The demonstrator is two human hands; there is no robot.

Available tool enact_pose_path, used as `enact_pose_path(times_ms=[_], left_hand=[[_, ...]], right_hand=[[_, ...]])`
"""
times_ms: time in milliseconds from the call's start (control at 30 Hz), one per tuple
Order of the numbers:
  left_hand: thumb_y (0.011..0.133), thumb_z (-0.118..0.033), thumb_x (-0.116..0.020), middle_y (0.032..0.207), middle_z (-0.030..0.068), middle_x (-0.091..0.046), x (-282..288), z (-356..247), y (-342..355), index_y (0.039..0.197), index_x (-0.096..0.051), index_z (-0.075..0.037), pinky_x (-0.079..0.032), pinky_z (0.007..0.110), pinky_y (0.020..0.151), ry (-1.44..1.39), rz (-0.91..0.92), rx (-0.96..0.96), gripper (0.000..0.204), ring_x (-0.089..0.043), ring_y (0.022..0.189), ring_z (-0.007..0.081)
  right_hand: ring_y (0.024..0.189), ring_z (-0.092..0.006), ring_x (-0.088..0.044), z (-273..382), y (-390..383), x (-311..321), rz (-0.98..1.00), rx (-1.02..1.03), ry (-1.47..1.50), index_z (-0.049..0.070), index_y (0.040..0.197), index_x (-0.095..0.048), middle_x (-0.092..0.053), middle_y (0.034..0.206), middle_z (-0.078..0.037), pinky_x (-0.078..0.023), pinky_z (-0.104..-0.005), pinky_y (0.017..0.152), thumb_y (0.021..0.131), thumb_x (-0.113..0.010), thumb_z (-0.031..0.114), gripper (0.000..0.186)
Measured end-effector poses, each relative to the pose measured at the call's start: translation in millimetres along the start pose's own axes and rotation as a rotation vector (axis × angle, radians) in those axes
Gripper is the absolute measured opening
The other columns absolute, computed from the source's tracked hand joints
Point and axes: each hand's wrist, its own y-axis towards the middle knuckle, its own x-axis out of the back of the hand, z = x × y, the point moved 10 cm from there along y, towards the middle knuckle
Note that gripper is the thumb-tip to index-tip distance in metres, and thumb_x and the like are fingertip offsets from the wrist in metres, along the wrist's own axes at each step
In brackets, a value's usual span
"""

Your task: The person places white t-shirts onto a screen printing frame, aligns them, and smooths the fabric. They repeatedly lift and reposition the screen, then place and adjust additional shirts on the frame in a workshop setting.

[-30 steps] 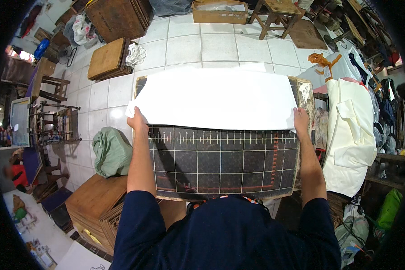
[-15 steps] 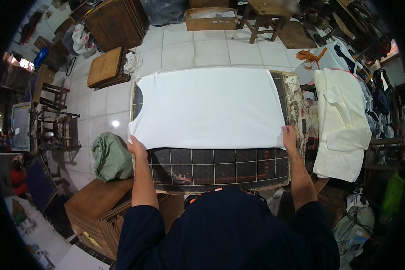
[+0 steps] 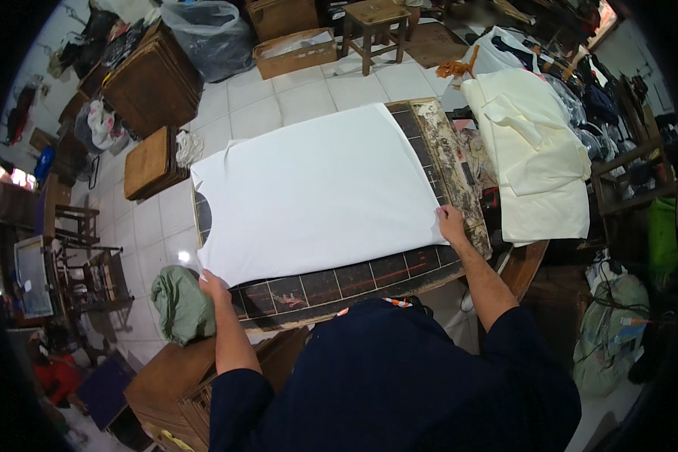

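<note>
A white fabric panel (image 3: 316, 188) with a curved cut-out on its left edge lies spread over a dark board (image 3: 369, 277) ruled with pale grid lines. At its near left corner, my left hand (image 3: 215, 288) pinches the cloth between thumb and fingers. My right hand (image 3: 452, 226) holds the near right corner close to the board's worn right border, its fingers closed on the edge. The cloth looks mostly flat, with a slight fold at the far left. A strip of the gridded board shows along the near side.
Folded cream fabric (image 3: 535, 166) is piled right of the board. A green sack (image 3: 181, 305) and stacked brown boards (image 3: 169, 384) stand at the near left. Beyond are another board stack (image 3: 149, 164), a cardboard box (image 3: 297, 54) and a wooden stool (image 3: 374, 34).
The view has turned, so the board and cloth now appear tilted and shifted left. Both hands still grip the same near corners of the white panel.
</note>
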Motion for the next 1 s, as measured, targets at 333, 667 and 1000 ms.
enact_pose_path(times_ms=[333,667,1000], left_hand=[[0.099,-0.033,-0.051,0.097,0.0105,-0.064,-119.2,-235.3,114.1,0.110,-0.058,0.001,-0.052,0.039,0.069,-0.248,0.225,-0.146,0.036,-0.062,0.080,0.0231],[0.102,-0.029,-0.039,0.122,0.0167,-0.060,-182.4,-283.5,100.2,0.129,-0.045,0.004,-0.057,0.046,0.084,-0.441,0.365,-0.041,0.043,-0.063,0.106,0.0331],[0.100,-0.032,-0.037,0.121,0.0149,-0.059,-144.3,-104.3,104.4,0.128,-0.048,0.003,-0.052,0.046,0.085,-0.212,0.199,0.082,0.046,-0.061,0.105,0.0332]], right_hand=[[0.085,-0.0121,-0.053,176.2,171.3,94.7,-0.133,0.208,0.675,-0.002,0.101,-0.065,-0.065,0.091,-0.004,-0.044,-0.0304,0.079,0.098,-0.052,0.028,0.032],[0.077,-0.0125,-0.056,202.7,199.1,66.8,-0.282,-0.084,0.931,-0.001,0.097,-0.068,-0.067,0.087,-0.005,-0.046,-0.0302,0.070,0.093,-0.061,0.031,0.033],[0.075,-0.0149,-0.058,109.5,159.9,-26.4,-0.193,-0.077,0.377,-0.001,0.099,-0.066,-0.066,0.083,-0.008,-0.046,-0.0310,0.070,0.092,-0.061,0.021,0.024]])
